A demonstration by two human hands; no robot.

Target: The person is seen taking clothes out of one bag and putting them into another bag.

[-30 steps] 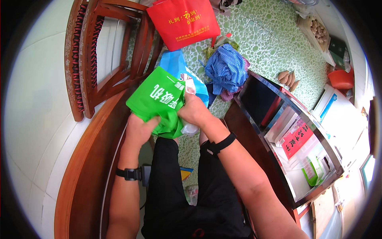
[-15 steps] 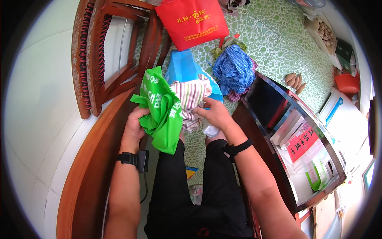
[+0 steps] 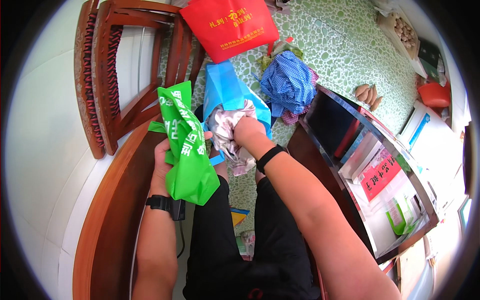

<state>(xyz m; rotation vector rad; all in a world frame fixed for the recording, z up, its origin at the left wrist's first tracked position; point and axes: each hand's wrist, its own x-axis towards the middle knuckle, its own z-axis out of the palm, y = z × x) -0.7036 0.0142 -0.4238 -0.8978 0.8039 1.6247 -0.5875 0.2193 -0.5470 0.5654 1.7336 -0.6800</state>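
A green fabric bag (image 3: 189, 155) with white lettering hangs loosely from my left hand (image 3: 161, 162). That hand is closed on it, and most of its fingers are behind the fabric. Just to the right, a light blue bag (image 3: 222, 90) stands between my knees with its mouth open. Shiny pale pink cloth (image 3: 224, 127) fills the opening and spills over the near edge. My right hand (image 3: 250, 131) presses down into this cloth inside the bag's mouth. Its fingers are hidden in the folds, so their grip does not show.
Beyond the blue bag stands a red bag (image 3: 232, 30). A heap of blue checked cloth (image 3: 287, 82) lies to its right on the green pebble-patterned floor. Wooden chairs (image 3: 107, 75) are at the left, a glass-topped table (image 3: 375, 185) at the right. Several brown tubers (image 3: 368, 95) lie farther off.
My right hand has moved left and down into the blue bag. The striped cloth it was touching no longer shows; pink cloth does. My left hand has shifted the green bag left.
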